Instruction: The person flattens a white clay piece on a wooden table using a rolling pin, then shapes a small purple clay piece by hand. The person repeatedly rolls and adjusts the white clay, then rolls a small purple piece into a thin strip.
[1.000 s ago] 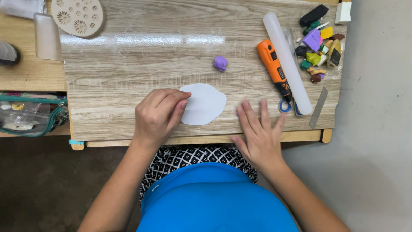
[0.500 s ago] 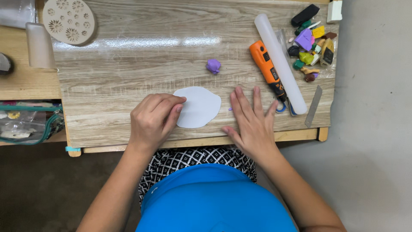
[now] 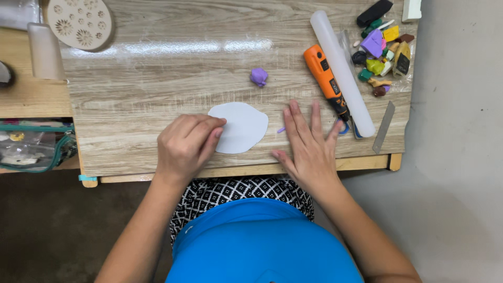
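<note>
A flat, pale blue-white oval sheet of clay (image 3: 241, 126) lies on the wooden table (image 3: 157, 78) near its front edge. My left hand (image 3: 186, 147) rests at the sheet's left edge, its curled fingertips pinching or touching that edge. To the right of the sheet my right hand (image 3: 309, 147) lies flat on the table, fingers spread, holding nothing. Between the sheet and my right hand sits a tiny purple scrap (image 3: 281, 130). Farther back a small purple clay lump (image 3: 259, 76) rests alone.
An orange handheld tool (image 3: 326, 78), a clear rolling pin (image 3: 341, 71) and a thin metal blade (image 3: 384, 127) lie at the right, behind them a pile of coloured clay pieces (image 3: 382, 47). A round patterned mould (image 3: 79, 21) sits back left. A clear pouch (image 3: 26, 147) is at left.
My right hand has slid forward from the table's front edge and leftward, nearer the sheet. My left hand stays at the sheet's left edge.
</note>
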